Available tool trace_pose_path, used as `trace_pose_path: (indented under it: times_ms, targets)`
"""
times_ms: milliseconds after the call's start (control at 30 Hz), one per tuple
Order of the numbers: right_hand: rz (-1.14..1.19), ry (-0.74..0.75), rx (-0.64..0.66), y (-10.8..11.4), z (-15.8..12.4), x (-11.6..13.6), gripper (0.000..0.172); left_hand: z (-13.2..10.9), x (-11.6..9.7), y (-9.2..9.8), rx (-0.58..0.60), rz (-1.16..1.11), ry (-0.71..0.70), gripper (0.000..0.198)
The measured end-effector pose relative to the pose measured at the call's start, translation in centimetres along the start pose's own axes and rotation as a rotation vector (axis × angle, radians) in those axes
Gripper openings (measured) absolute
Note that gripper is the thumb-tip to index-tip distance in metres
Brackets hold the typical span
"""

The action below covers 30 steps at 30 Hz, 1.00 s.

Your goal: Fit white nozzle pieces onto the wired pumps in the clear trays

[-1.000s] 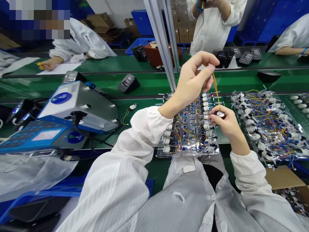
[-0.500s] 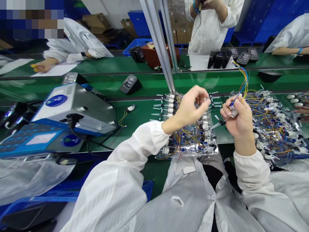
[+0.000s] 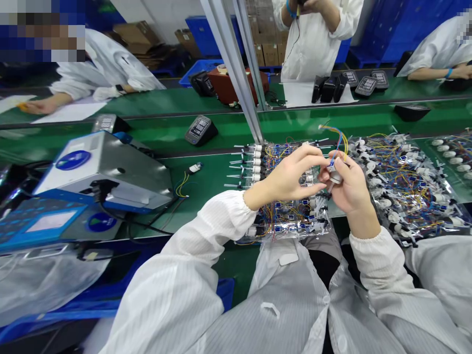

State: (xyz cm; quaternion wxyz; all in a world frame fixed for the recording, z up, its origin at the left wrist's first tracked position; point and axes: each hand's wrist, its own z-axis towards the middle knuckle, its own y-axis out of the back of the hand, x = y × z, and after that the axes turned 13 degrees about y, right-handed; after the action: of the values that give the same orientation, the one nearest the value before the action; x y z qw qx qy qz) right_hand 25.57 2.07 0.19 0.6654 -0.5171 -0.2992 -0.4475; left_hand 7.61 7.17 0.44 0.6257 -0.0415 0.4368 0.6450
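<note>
Right hand (image 3: 350, 186): curled almost closed, thumb and fingers pinched on a small white wired component (image 3: 334, 173), just left of the palm and lifted above the bags. Blue and yellow leads (image 3: 338, 137) arching up from the component, ahead of the hand. Left hand (image 3: 289, 174): fingers extended and loosely together, fingertips (image 3: 321, 160) right beside the component; any hold on it or its leads impossible to tell.

Directly below both hands, a clear bag of white fittings and tangled leads (image 3: 291, 223), at the edge of the green tabletop (image 3: 210, 179). Right of the right hand, a larger clear bag of wired fittings (image 3: 409, 196). Left of the left hand, a loose white part with yellow wires (image 3: 193, 169), then a grey-and-blue machine (image 3: 103, 169) and a blue keypad unit (image 3: 44, 221).

Farther ahead of the hands, a black digital meter (image 3: 201, 130) and an aluminium upright (image 3: 236, 69). Beyond those, a second green bench with a red box (image 3: 236, 83) and a co-worker in a white smock (image 3: 313, 44), both forearms raised. Far back, cardboard cartons (image 3: 265, 34) and blue crates (image 3: 206, 29).
</note>
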Motion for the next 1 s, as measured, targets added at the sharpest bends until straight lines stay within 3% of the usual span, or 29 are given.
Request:
trace_pose_path:
  times_ms: [100,267,433,533,600,667,767,867,933,1000]
  targets:
    - [-0.016,-0.037,0.015,-0.2,-0.3,0.2,0.04,0.2,-0.2,0.5,0.016,0.086,-0.133,0.038]
    - [0.063,-0.178,0.05,-0.5,-1.0,0.1,0.037,0.0,-0.1,0.3,-0.01,0.147,-0.166,0.028]
    - [0.221,-0.395,0.215,-0.7,-1.5,0.0,0.043,0.0,-0.3,-0.1,-0.105,0.126,-0.089,0.015]
    - [0.223,-0.42,0.332,-0.3,-1.5,0.2,0.047,0.5,-0.4,0.7,-0.246,0.041,-0.006,0.015]
    - [0.138,-0.359,0.364,0.5,-1.3,0.6,0.051,0.9,-0.2,2.7,-0.457,-0.087,0.037,0.014]
    - [-0.019,-0.289,0.371,1.8,-1.0,1.0,0.063,1.0,0.4,5.9,-0.708,-0.292,0.05,0.013]
    - [-0.283,-0.208,0.358,4.1,-0.4,1.2,0.058,0.4,1.7,11.7,-0.775,-0.555,0.091,0.012]
    - [-0.532,-0.145,0.391,5.8,0.3,1.1,0.046,-0.8,2.5,16.0,-0.86,-0.592,0.157,0.014]
    - [-0.67,-0.119,0.429,6.5,0.8,1.0,0.039,-1.6,2.7,17.2,-0.885,-0.596,0.2,0.012]
    - [-0.774,-0.109,0.448,7.0,1.2,0.9,0.033,-2.1,2.6,17.2,-0.938,-0.627,0.223,0.007]
